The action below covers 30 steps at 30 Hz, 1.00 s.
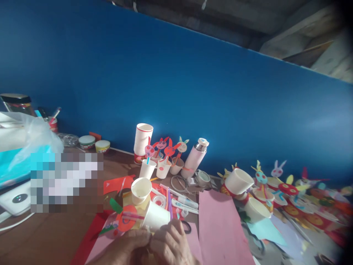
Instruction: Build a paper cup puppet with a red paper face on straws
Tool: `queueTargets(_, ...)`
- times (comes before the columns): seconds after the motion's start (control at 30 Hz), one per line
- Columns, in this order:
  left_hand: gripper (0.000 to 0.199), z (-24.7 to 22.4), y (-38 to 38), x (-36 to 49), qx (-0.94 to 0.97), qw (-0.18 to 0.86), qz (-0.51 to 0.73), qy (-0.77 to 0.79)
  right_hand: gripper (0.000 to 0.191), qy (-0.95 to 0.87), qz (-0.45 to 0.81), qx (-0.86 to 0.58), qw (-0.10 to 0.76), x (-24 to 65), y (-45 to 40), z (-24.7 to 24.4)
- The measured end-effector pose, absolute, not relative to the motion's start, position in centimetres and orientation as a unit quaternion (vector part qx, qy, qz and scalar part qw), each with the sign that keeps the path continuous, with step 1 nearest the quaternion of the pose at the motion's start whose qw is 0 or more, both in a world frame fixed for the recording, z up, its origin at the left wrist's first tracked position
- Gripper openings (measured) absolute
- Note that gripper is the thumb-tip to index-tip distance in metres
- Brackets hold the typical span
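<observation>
My left hand (pixel 131 241) and my right hand (pixel 171 243) meet at the bottom centre, fingers closed and pressed together. Whatever lies between them is hidden by the knuckles. Just beyond the fingertips a white paper cup (pixel 156 216) leans on its side; whether the fingers touch it I cannot tell. To its left lies a red paper animal head (pixel 127 219) with a green ear (pixel 116 205), a reddish strip reaching from it toward the cup. Another paper cup (pixel 141 190) stands behind. A dark ring (pixel 187 227) shows beside my right hand.
Several cups with paper rabbit heads (pixel 163 167) stand near a cup stack (pixel 143 138) and a pink thermos (pixel 195 158). Pens (pixel 184 204) lie among scraps. Pink paper (pixel 217 224) is at right, with more cup figures (pixel 261 184) beyond. A plastic bag (pixel 35 136) sits left.
</observation>
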<state>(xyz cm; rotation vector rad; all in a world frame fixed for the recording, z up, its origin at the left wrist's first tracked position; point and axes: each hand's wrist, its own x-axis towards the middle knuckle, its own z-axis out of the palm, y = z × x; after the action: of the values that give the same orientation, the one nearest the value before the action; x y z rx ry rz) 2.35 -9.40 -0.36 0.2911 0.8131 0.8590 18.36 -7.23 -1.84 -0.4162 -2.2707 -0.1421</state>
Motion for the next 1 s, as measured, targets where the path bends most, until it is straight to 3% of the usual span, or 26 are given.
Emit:
queueTargets(0.13,0.017,-1.8,-9.5,2.4,0.143,0.821,0.4,0.382,0.007,-0.885,-0.037,-0.182,0.426,18.7,-6.9,-2.0)
queueTargets(0.23,0.021,-2.9,-9.5,2.4,0.132,0.828,0.4,0.369,0.014,-0.871,-0.022,-0.211,0.443,19.0,-6.7,-2.4)
queueTargets(0.37,0.019,-3.4,-9.4,2.5,0.13,0.826,0.398,0.376,0.02,-0.871,-0.025,-0.226,0.437,19.0,-6.6,-2.7)
queueTargets(0.73,0.027,-2.0,-9.7,2.7,0.146,0.783,0.4,0.454,0.007,-0.876,-0.061,-0.212,0.429,18.5,-6.6,-2.2)
queueTargets(1.0,0.031,-4.8,-9.9,2.9,0.216,0.786,0.41,0.41,0.012,-0.886,-0.019,-0.201,0.418,18.5,-7.0,-2.3)
